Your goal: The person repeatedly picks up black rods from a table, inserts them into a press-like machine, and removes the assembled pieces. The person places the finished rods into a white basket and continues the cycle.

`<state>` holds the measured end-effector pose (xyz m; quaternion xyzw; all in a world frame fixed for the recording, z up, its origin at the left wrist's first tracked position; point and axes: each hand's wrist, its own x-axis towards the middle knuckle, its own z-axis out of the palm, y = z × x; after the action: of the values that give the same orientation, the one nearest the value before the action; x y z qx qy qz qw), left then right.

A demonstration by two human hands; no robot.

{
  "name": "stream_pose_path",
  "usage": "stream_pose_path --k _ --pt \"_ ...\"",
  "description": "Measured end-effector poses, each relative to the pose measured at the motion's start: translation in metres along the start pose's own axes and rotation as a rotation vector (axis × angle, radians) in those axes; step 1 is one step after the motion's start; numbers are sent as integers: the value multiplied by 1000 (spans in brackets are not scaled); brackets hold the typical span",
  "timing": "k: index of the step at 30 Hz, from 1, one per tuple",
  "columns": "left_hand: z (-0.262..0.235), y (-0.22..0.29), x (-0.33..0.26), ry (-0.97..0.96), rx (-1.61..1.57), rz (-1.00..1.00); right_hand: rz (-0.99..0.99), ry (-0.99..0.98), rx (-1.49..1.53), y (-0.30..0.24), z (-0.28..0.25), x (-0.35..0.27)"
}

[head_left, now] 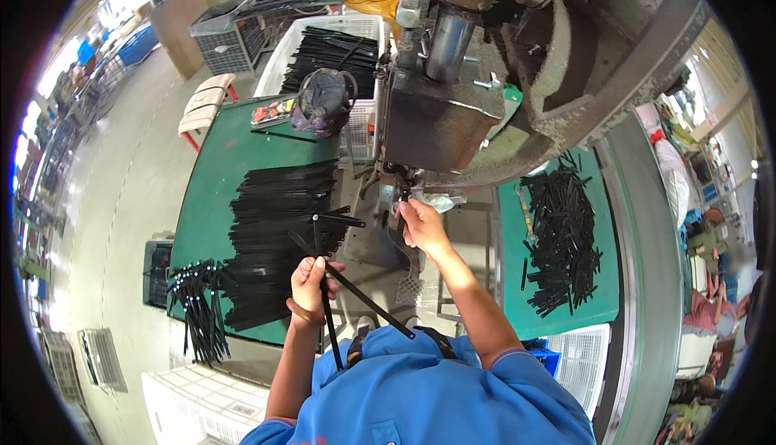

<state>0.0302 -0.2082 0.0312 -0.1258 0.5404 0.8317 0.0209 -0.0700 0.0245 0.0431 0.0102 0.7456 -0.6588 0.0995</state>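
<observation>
My left hand [309, 285] is closed around a few long, thin black strips [370, 310], which cross each other and stick out on both sides of the fist. Up at the press machine [440, 126], my right hand [423, 225] pinches a short black piece [401, 225] between thumb and fingers, just below the tooling. The far end of that piece is hidden in the machine. Beside my left hand, a broad pile of long black strips [279, 210] covers much of the green table [202, 202].
On the right-hand green table lie a heap of short black pieces [562, 239] and a wrench [527, 217]. A white crate [275, 65] of black strips stands beyond the left table, near a dark cloth bag [322, 104]. More strips [200, 307] overhang the near left edge.
</observation>
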Motion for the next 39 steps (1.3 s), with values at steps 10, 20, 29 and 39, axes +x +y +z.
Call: stream_pose_path --k 10,20,29,39 --pt "-5 -16 -45 169 -105 17 -147 183 -662 65 -48 33" --pt "63 -2 -56 21 -1 -38 -520 0 -884 92 -92 144" --pt "81 -9 -38 -137 19 -132 -563 -47 69 28 -38 50" --pt "108 -10 -4 -311 145 -149 60 -96 358 62 -47 58"
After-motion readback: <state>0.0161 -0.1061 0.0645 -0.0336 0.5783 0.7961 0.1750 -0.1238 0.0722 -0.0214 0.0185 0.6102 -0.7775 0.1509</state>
